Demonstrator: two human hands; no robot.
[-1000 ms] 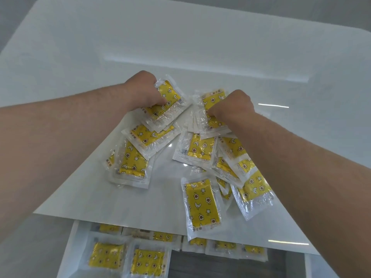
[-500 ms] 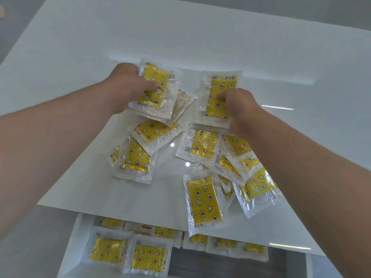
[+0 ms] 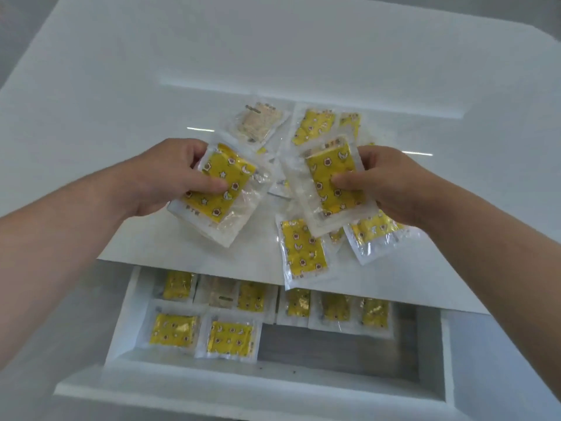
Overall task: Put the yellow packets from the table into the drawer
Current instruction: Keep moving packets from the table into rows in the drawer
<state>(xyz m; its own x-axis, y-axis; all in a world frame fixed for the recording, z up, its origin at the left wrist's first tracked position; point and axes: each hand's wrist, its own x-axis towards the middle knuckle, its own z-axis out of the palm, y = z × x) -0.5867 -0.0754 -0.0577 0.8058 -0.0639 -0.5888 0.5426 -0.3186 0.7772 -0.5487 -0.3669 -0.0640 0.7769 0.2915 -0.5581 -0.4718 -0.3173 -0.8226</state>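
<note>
Left hand (image 3: 170,180) and right hand (image 3: 385,186), mid-frame, each grip yellow-printed clear plastic packets (image 3: 218,189) lifted above the white counter (image 3: 151,86) — more lie beyond. Transfer step: next, lower both into the open white drawer (image 3: 249,387), lower frame.

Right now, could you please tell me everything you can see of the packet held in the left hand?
The packet in the left hand is a clear, crinkly plastic pouch with a yellow insert printed with small stars, moons and brown-and-white figures. It looks sealed, with a transparent margin around the yellow. It is tilted, lifted above the white table near its front edge. The left hand pinches it, thumb across the face and fingers behind. More pouches may be stacked under it; I cannot tell.
</note>
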